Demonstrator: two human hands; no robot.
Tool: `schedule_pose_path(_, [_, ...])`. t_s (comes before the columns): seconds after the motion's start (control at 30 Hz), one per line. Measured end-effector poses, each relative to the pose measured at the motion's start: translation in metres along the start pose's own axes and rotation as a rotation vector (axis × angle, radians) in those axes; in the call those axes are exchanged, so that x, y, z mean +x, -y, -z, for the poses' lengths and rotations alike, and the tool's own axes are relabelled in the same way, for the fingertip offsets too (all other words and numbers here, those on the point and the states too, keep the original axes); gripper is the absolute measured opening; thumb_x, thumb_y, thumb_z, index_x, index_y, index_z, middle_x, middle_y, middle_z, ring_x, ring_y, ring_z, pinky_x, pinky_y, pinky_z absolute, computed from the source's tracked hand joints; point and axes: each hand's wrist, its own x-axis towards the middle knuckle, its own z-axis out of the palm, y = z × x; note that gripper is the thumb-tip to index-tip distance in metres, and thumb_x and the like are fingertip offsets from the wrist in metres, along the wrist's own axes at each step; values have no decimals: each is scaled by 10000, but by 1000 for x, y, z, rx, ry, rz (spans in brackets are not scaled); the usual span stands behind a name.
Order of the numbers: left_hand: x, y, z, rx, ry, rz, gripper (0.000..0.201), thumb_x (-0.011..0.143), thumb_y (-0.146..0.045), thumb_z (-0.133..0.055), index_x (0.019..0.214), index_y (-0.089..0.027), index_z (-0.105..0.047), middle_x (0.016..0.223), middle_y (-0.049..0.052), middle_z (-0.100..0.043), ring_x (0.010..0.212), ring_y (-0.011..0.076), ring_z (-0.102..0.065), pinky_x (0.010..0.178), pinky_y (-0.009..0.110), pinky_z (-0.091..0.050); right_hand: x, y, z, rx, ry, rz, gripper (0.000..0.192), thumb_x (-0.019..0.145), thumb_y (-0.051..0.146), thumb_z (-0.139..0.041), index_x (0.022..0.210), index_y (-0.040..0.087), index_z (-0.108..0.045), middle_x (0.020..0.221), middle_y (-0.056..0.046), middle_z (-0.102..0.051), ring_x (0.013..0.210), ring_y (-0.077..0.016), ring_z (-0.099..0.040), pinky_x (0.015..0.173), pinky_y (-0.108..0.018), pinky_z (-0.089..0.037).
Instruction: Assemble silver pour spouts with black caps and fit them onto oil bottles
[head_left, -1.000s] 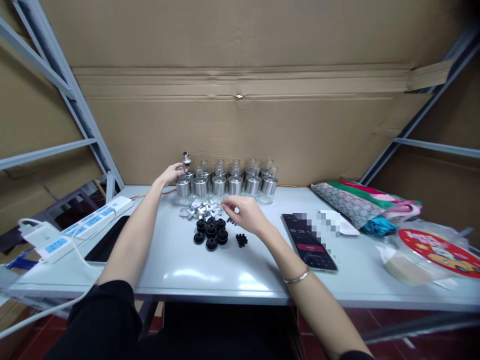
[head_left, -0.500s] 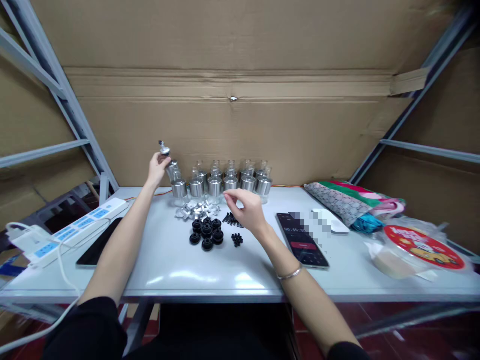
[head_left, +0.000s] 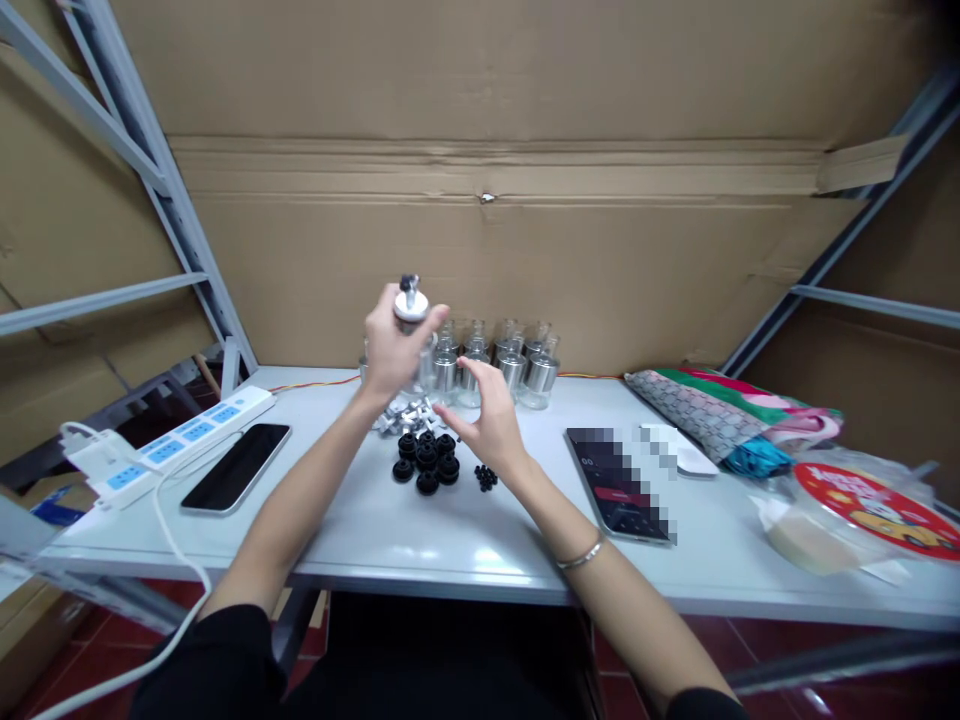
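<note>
While the left hand [head_left: 388,345] has its grip wrapped around a silver-topped bottle [head_left: 412,305], long axis near upright above the bench [head_left: 352,530], the right hand [head_left: 495,425], grip spread and apparently bare, sits lower, to the bottle's right, apart from it.

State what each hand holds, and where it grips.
Left hand: a silver-topped bottle, gripped around the neck, just below its top. Right hand: open, nothing visibly held.
</note>
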Motion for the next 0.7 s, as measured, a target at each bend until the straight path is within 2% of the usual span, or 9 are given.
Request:
schedule_pose_path(0.07, [-13, -15, -21, -164, 78, 116, 318, 709, -413, -709, 763, -179, -501, 653, -35, -552, 571, 76, -560, 581, 211, -450, -4, -2, -5, 19, 37, -106, 697, 738, 394, -677, 1321, 160, -373, 1255, -178, -554, 1169, -300, -517, 951, -481, -450])
schedule_pose_path(0.13, [-21, -29, -34, -310, 185, 235, 302, 716, -397, -697, 727, -180, -487, 585, -51, -533, 488, 65, -534, 515, 203, -436, -5, -4, -4, 45, 39, -210, 758, 707, 381, -689, 1339, 167, -330, 1242, -170, -564, 1107, -300, -565, 882, -460, -493])
schedule_pose_path(0.2, [-24, -42, -39, -397, 243, 276, 301, 693, -372, -719, 699, -181, -486, 532, -62, -522, 459, 61, -518, 501, 201, -435, -4, -3, 0, 48, 0, -265, 731, 685, 342, -684, 1315, 185, -347, 1190, -141, -600, 1018, -284, -611, 815, -427, -519])
schedule_pose_path(0.33, [-27, -59, -36, -458, 232, 252, 306, 682, -361, -736, 662, -181, -490, 506, -58, -529, 466, 63, -522, 499, 202, -438, -1, 2, 7, -28, -111, -235, 683, 666, 301, -666, 1279, 215, -379, 1168, -119, -613, 1011, -274, -618, 819, -414, -517])
schedule_pose_path(0.5, [-35, -65, -32, -471, 167, 191, 301, 650, -345, -771, 709, -174, -531, 610, -43, -569, 545, 81, -592, 553, 214, -480, -4, -7, 4, -174, -223, -173, 660, 685, 298, -652, 1276, 213, -371, 1169, -138, -604, 1046, -291, -595, 877, -468, -483])
schedule_pose_path(0.57, [-36, -63, -32, -456, 147, 165, 310, 654, -358, -773, 684, -172, -527, 588, -48, -552, 534, 76, -579, 554, 213, -475, -6, -12, 2, -211, -245, -156, 640, 682, 293, -648, 1258, 208, -381, 1152, -137, -608, 1034, -291, -596, 885, -476, -473])
schedule_pose_path(0.63, [-33, -58, -31, -446, 221, 155, 337, 672, -390, -760, 627, -170, -507, 521, -56, -511, 501, 70, -551, 540, 214, -462, -6, -14, 1, -197, -220, -155, 624, 669, 285, -643, 1235, 202, -393, 1133, -133, -614, 1008, -283, -606, 856, -449, -487])
schedule_pose_path(0.7, [-27, -50, -28, -452, 341, 171, 384, 691, -435, -737, 582, -171, -481, 466, -61, -471, 469, 69, -530, 527, 220, -458, -5, -10, 1, -147, -140, -187, 617, 648, 279, -640, 1212, 191, -405, 1096, -126, -627, 946, -271, -626, 791, -407, -507])
